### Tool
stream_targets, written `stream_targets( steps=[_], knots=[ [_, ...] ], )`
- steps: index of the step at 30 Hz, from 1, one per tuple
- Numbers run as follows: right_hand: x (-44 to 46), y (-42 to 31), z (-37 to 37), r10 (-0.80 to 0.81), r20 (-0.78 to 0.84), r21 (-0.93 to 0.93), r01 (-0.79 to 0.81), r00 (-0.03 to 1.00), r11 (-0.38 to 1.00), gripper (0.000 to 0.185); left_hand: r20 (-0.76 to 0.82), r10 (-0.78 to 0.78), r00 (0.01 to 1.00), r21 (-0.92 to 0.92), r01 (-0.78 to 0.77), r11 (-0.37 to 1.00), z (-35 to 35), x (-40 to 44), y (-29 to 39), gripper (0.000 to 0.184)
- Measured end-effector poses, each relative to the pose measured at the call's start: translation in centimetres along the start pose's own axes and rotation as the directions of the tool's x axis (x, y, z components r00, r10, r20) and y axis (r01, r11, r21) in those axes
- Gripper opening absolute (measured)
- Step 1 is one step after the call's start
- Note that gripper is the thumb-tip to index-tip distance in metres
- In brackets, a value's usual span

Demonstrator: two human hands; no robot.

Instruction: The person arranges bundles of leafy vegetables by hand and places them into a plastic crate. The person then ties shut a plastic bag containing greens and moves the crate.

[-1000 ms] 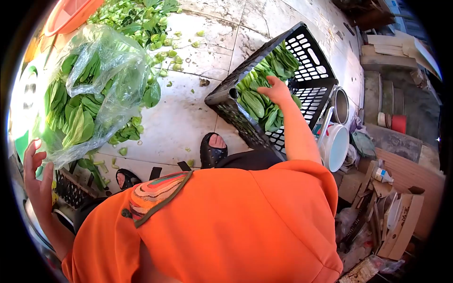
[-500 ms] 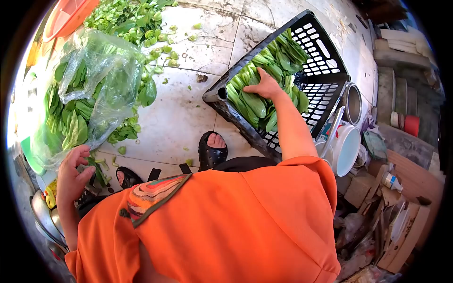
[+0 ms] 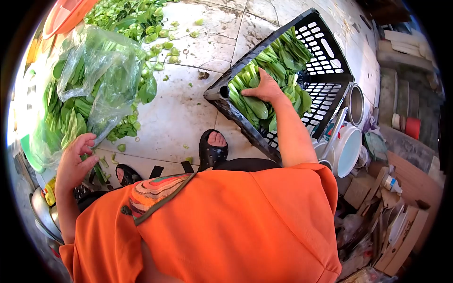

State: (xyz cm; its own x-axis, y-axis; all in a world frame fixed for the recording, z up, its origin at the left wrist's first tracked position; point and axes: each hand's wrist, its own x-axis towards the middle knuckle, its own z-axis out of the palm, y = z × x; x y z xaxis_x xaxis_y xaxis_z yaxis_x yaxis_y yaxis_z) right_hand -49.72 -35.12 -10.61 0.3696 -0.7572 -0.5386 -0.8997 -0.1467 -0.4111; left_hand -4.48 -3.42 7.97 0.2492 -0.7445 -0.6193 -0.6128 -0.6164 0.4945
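Note:
My right hand [image 3: 266,88] lies on top of leafy green bok choy [image 3: 255,109] inside a black plastic crate [image 3: 215,92]. Its thumb is spread away from the fingers, and some fingertips are hidden among the stalks. The greens fill the crate's left part in rows, leaves toward me. On the left, my left hand [image 3: 75,162] hovers with loosely bent fingers apart and nothing in them. Just beyond it sits a clear plastic bag [image 3: 107,101] with more bok choy [image 3: 71,121] showing in and under it; whether the fingertips touch the bag, I cannot tell.
Trimmed leaves and stem ends [image 3: 130,20] are heaped on the tiled floor behind the bag, beside an orange-red basin [image 3: 67,18]. A white bucket [image 3: 350,147] and a metal pot [image 3: 355,104] stand against the crate's right side. Wood and cardboard scraps [image 3: 402,238] lie at lower right.
My left hand has risen slightly, up and to the right, closer to the bag. My right hand stays on the greens, its place in the crate almost the same.

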Motion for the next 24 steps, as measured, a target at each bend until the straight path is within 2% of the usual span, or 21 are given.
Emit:
stream_targets(
  steps=[3, 7, 9, 10, 14, 16, 17, 19, 24],
  knots=[
    [-0.2, -0.2, 1.1, 0.019, -0.081, -0.108, -0.028, 0.997, 0.994, 0.114, 0.017, -0.011, 1.0, 0.003, 0.011, 1.0, -0.1, -0.2, 0.1, 0.056],
    [-1.5, -2.0, 1.3, 0.03, -0.109, -0.228, -0.054, 0.994, 0.972, 0.106, -0.005, -0.007, 1.0, 0.036, 0.007, 0.999, 0.0, -0.3, 0.2, 0.056],
    [-2.0, -2.4, 1.2, 0.005, -0.122, -0.278, -0.039, 0.992, 0.96, 0.107, 0.001, 0.016, 1.0, 0.063, -0.016, 0.998, -0.2, -0.5, 0.1, 0.053],
    [-2.0, -2.8, 1.3, -0.013, -0.138, -0.32, -0.032, 0.99, 0.947, 0.108, -0.032, -0.021, 0.999, 0.068, 0.023, 0.997, -0.4, -0.6, 0.2, 0.053],
    [-2.4, -5.0, 0.1, 0.047, -0.086, -0.377, -0.076, 0.995, 0.923, 0.111, 0.074, 0.021, 0.997, 0.148, -0.032, 0.989, -1.0, -0.6, 0.9, 0.052],
    [-2.0, -5.8, -0.2, 0.107, -0.067, -0.39, -0.125, 0.992, 0.912, 0.11, 0.078, 0.077, 0.994, 0.19, -0.091, 0.978, -1.0, -0.6, 0.7, 0.051],
    [-1.6, -5.4, 0.0, 0.106, -0.06, -0.376, -0.121, 0.993, 0.919, 0.11, 0.048, 0.043, 0.998, 0.196, -0.052, 0.979, -1.1, -0.8, 0.5, 0.051],
    [-0.9, -4.2, 0.0, 0.099, -0.067, -0.343, -0.117, 0.993, 0.932, 0.109, 0.071, 0.127, 0.989, 0.177, -0.138, 0.975, -1.1, -0.8, 0.3, 0.051],
    [0.2, -1.6, 0.3, 0.072, -0.104, -0.231, -0.095, 0.992, 0.968, 0.108, 0.082, 0.062, 0.995, 0.153, -0.074, 0.985, -1.4, -1.0, -0.5, 0.051]
  ],
)
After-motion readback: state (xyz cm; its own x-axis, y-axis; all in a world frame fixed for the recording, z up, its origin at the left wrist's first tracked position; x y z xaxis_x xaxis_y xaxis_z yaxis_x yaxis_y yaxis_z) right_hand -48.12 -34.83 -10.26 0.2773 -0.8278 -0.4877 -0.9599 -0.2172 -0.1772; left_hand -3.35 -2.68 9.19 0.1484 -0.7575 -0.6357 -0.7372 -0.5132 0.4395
